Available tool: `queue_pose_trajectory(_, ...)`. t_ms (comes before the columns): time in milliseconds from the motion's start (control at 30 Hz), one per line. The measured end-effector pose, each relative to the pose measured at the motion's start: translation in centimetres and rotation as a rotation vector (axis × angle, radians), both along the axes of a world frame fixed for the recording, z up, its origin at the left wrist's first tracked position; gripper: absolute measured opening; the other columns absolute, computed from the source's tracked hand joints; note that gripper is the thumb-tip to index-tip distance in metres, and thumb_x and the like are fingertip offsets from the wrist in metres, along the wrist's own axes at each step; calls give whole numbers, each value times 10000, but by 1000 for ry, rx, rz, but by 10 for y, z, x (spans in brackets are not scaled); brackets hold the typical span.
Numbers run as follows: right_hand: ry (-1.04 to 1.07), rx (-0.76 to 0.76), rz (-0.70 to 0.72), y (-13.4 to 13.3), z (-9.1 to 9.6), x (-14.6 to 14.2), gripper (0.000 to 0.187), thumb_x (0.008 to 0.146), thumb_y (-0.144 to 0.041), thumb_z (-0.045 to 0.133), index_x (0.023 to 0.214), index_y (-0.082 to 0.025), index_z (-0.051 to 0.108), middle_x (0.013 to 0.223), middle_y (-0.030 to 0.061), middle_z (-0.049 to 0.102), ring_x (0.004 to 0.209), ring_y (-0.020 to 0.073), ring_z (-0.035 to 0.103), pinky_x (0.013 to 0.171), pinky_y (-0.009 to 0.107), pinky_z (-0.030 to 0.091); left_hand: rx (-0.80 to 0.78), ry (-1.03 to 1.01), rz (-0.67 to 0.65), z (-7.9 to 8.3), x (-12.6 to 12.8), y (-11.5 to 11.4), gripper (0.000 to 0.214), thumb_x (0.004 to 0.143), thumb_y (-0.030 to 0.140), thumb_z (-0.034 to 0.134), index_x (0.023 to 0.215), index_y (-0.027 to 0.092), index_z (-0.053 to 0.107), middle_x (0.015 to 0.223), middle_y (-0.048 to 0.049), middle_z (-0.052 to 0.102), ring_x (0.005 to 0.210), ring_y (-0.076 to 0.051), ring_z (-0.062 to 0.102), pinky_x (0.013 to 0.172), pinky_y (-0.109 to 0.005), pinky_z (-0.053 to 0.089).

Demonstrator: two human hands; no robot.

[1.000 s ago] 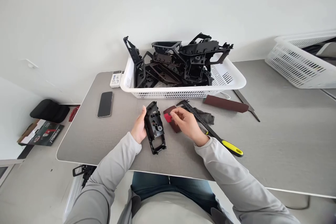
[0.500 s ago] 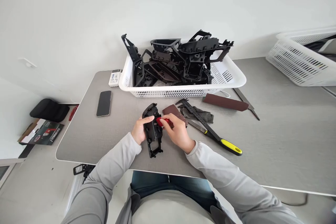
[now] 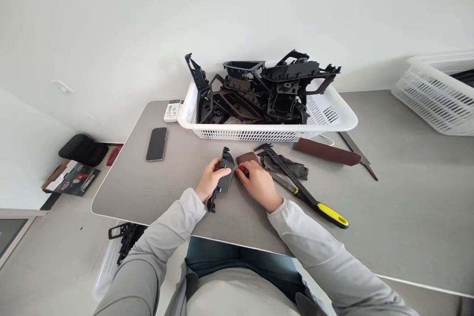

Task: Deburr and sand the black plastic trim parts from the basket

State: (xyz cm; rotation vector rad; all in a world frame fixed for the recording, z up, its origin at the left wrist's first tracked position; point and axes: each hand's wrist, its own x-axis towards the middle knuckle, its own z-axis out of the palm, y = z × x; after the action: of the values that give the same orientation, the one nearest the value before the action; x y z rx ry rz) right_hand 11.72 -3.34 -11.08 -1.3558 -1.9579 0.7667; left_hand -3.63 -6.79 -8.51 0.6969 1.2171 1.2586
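My left hand (image 3: 210, 180) is closed around a black plastic frame part (image 3: 225, 181), its thumb lying across the face. The part is held steeply on its edge above the near side of the table. Just right of it, my right hand (image 3: 260, 185) pinches a small red object (image 3: 243, 170), mostly hidden by the fingers; its kind does not show. Behind that hand lies a brown sandpaper piece (image 3: 248, 157). A black caliper (image 3: 273, 153) rests on a dark cloth (image 3: 297, 168), beside a file with a yellow-and-black handle (image 3: 332, 215).
A white plastic basket (image 3: 266, 133) heaped with black plastic parts (image 3: 240, 101) stands at the back. Left of it are a phone (image 3: 156, 144) and a small white box (image 3: 172, 111). Another sandpaper strip (image 3: 328, 151), a flat file (image 3: 357, 153) and a second basket (image 3: 437, 98) are rightward.
The black part has been turned in my left hand, from its open inner side to a steeper, edge-on pose. The red object now sits slightly apart from it. The whole view has shifted.
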Motion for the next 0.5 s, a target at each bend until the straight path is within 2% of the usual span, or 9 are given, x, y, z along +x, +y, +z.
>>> queue_pose_trajectory(133, -3, 43, -22, -5, 5, 1, 296, 874, -357, 528, 1062, -172, 663, 1064, 148, 615, 820, 270, 655, 685, 384, 517, 61, 92, 71, -6, 6, -2, 145, 616, 158, 716, 749, 192, 669, 744, -6, 667, 723, -171, 570, 713, -275, 417)
queue_pose_trajectory(200, 122, -5, 50, -11, 8, -4, 360, 906, -427, 501, 1123, -175, 642, 1012, 125, 643, 827, 257, 659, 724, 392, 539, 103, 115, 88, -5, 8, -8, 128, 638, 151, 707, 755, 195, 678, 755, -12, 672, 741, -180, 570, 741, -282, 416)
queue_pose_trajectory(267, 284, -155, 167, -20, 9, -12, 432, 928, -493, 468, 1191, -181, 610, 864, 76, 663, 742, 232, 660, 663, 372, 559, 131, 133, 115, -1, 6, -19, 100, 668, 173, 701, 764, 199, 683, 745, -13, 665, 735, -185, 561, 734, -285, 416)
queue_pose_trajectory(333, 406, -326, 260, -31, 8, -26, 497, 931, -529, 456, 1283, -191, 551, 820, 52, 664, 692, 217, 660, 571, 345, 562, 143, 173, 165, 5, -2, -35, 94, 682, 186, 703, 773, 205, 689, 737, -10, 664, 729, -191, 556, 723, -286, 417)
queue_pose_trajectory(433, 516, -472, 371, -53, 7, -56, 559, 892, -534, 526, 1349, -213, 497, 987, 81, 685, 769, 215, 681, 575, 335, 588, 158, 308, 248, 18, -24, -71, 103, 687, 185, 721, 786, 210, 719, 782, -25, 694, 779, -217, 578, 784, -306, 435)
queue_pose_trajectory(500, 541, -529, 473, -71, 6, -84, 589, 876, -516, 554, 1381, -226, 465, 1109, 102, 677, 823, 211, 688, 613, 335, 602, 157, 428, 366, 26, -45, -103, 111, 665, 153, 743, 756, 216, 737, 816, -43, 709, 858, -246, 594, 904, -336, 422)
